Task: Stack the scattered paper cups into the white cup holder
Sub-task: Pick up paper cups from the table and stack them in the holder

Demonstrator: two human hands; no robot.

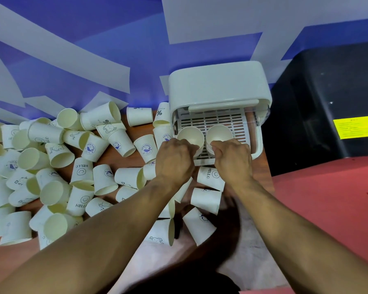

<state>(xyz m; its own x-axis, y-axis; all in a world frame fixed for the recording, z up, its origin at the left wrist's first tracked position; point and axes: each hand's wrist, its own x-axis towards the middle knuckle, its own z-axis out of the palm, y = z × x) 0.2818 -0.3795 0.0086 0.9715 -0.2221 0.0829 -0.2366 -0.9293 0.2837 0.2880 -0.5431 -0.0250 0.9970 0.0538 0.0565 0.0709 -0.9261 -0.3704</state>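
Note:
The white cup holder (pixel 219 85) stands at the back of the table with its lid raised and a slotted tray (pixel 221 120) showing inside. Two paper cups stand upright side by side at the tray's front. My left hand (pixel 174 160) grips the left cup (pixel 190 134) at its near side. My right hand (pixel 233 159) grips the right cup (pixel 219 132) the same way. Several white printed paper cups (pixel 87 170) lie scattered over the wooden table to the left and below my forearms.
A black box (pixel 327 102) with a yellow label stands right of the holder. A red surface (pixel 338 198) lies at the lower right. A blue and white wall (pixel 94 49) rises behind the table.

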